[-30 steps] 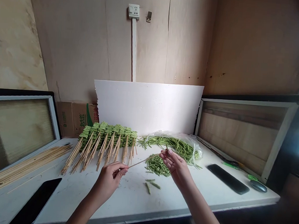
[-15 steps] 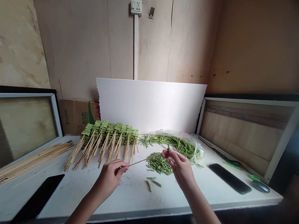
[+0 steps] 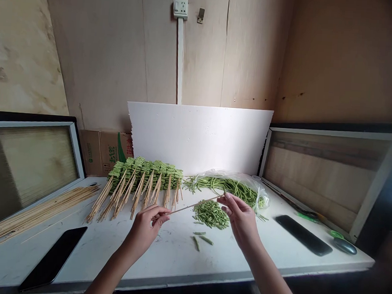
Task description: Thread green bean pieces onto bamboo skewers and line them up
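Observation:
My left hand (image 3: 145, 227) pinches the near end of a thin bamboo skewer (image 3: 192, 206) that slants up to the right over the white table (image 3: 161, 256). At the skewer's tip my right hand (image 3: 241, 217) pinches a small green bean piece (image 3: 224, 193). Just below the skewer lies a pile of cut bean pieces (image 3: 211, 214), with a few loose bean pieces (image 3: 200, 239) nearer to me. Behind are a stack of finished bean skewers (image 3: 143, 179) and a plastic bag of long green beans (image 3: 233, 187).
A bundle of bare skewers (image 3: 40, 210) lies at the left, with a black phone (image 3: 54, 258) near the front edge. A black oblong object (image 3: 303, 235), green-handled scissors (image 3: 335, 235) and a dark rounded object (image 3: 344, 246) lie at the right. A white foam board (image 3: 198, 136) and cardboard box (image 3: 103, 149) stand behind.
The skewer's tip has risen and now points higher to the right. Both hands have shifted slightly up and to the right, still holding skewer and bean piece.

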A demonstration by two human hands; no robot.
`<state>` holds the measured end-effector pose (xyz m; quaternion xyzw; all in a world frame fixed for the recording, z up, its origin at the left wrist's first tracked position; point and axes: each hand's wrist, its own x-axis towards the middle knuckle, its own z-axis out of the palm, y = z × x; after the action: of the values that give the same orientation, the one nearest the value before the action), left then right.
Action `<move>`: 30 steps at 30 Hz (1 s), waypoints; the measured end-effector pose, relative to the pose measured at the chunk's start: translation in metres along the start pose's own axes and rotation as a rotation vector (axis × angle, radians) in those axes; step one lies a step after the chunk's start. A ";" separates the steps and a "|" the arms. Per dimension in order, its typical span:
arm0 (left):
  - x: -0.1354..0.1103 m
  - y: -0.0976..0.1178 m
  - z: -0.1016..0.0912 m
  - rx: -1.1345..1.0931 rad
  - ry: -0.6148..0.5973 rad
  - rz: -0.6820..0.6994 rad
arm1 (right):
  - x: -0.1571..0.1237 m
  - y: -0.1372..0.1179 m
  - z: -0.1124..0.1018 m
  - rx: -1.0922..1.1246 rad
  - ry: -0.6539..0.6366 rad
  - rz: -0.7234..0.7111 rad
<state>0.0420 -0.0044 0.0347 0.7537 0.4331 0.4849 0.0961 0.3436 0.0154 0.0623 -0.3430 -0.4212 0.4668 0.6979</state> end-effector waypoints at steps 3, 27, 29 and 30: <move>0.000 0.000 -0.002 0.032 0.046 0.019 | 0.001 -0.001 -0.002 -0.001 0.018 0.007; -0.009 0.001 0.012 0.028 0.106 0.104 | -0.013 0.015 0.011 -0.046 0.134 -0.087; -0.009 0.001 0.011 0.021 0.099 0.092 | -0.014 0.017 0.012 -0.045 0.135 -0.088; -0.009 0.002 0.011 0.016 0.095 0.086 | -0.015 0.018 0.013 -0.044 0.135 -0.086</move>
<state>0.0508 -0.0089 0.0246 0.7485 0.4083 0.5203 0.0483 0.3226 0.0084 0.0476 -0.3705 -0.3977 0.4030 0.7363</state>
